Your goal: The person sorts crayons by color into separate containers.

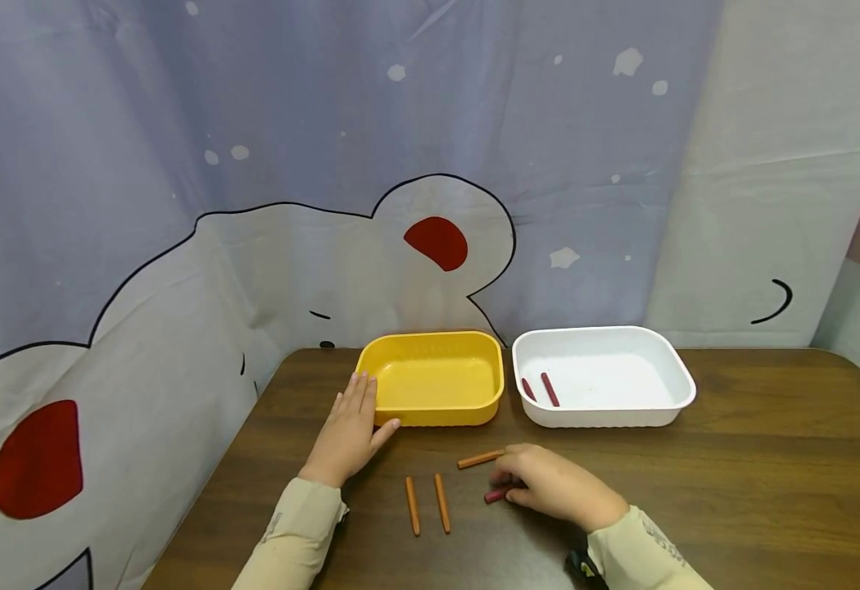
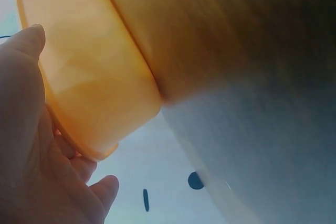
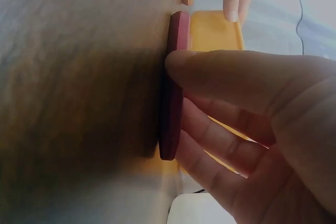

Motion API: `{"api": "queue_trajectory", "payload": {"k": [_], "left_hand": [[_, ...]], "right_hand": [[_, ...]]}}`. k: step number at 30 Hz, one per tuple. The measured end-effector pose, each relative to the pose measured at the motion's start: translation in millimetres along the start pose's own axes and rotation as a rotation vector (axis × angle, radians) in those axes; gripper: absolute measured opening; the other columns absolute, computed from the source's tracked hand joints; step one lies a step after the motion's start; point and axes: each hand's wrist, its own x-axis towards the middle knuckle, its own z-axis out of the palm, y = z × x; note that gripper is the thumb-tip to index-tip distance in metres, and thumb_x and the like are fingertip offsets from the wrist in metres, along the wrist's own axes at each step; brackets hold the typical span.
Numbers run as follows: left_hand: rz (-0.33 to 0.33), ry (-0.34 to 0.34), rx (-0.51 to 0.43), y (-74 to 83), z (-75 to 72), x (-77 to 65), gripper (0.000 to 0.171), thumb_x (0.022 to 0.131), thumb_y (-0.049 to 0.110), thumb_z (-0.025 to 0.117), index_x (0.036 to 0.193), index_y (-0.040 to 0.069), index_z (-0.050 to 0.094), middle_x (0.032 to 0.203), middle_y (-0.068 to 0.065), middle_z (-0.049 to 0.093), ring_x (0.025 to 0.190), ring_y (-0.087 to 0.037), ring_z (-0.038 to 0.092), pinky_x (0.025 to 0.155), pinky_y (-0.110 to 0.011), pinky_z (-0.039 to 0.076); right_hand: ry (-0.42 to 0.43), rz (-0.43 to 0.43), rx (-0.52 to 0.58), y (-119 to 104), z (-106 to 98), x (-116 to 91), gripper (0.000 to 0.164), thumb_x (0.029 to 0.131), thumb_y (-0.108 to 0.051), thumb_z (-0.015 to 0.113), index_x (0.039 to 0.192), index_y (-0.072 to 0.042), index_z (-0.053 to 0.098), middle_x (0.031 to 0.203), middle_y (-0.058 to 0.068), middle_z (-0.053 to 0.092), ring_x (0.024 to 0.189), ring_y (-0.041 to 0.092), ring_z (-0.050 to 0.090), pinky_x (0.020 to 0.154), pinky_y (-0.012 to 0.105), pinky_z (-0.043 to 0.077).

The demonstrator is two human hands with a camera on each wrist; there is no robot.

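My right hand (image 1: pixel 557 485) pinches a dark red crayon (image 3: pixel 176 30) between thumb and fingers, low over the wooden table. In the head view only one end of that crayon shows past the fingertips. An orange crayon (image 1: pixel 477 460) lies just beyond the right hand, partly covered by it. My left hand (image 1: pixel 346 437) rests at the near left corner of the yellow tray (image 1: pixel 430 416), fingers straight along its left rim and thumb near its front. Two orange crayons (image 1: pixel 412 506) lie side by side between the hands.
A white tray (image 1: pixel 607 416) stands right of the yellow one, with two dark red crayons (image 1: pixel 550 389) inside at its left. The wooden table (image 1: pixel 769 492) ends at a patterned curtain (image 1: pixel 585 164) behind the trays. No crayons show inside the yellow tray.
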Motion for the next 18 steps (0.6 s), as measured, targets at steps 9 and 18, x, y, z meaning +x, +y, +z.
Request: {"api": "queue_trajectory", "payload": {"k": [9, 18], "left_hand": [[0.001, 0.002, 0.0, -0.1, 0.0, 0.4, 0.08, 0.102, 0.043, 0.059, 0.152, -0.013, 0.032, 0.159, -0.032, 0.029, 0.151, -0.043, 0.021, 0.117, -0.061, 0.028], [0.003, -0.001, -0.006, 1.3, -0.4, -0.4, 0.08, 0.103, 0.044, 0.059, 0.152, -0.013, 0.031, 0.159, -0.032, 0.029, 0.151, -0.043, 0.021, 0.117, -0.061, 0.027]], "right_hand": [[0.003, -0.045, -0.003, -0.4, -0.4, 0.0, 0.02, 0.084, 0.003, 0.076, 0.091, -0.016, 0.076, 0.088, -0.008, 0.063, 0.082, 0.002, 0.057, 0.072, 0.023, 0.051], [0.024, 0.003, 0.084, 5.0, 0.1, -4.0, 0.023, 0.086, 0.004, 0.069, 0.097, -0.015, 0.078, 0.087, -0.01, 0.06, 0.082, 0.0, 0.056, 0.073, 0.02, 0.051]]}}
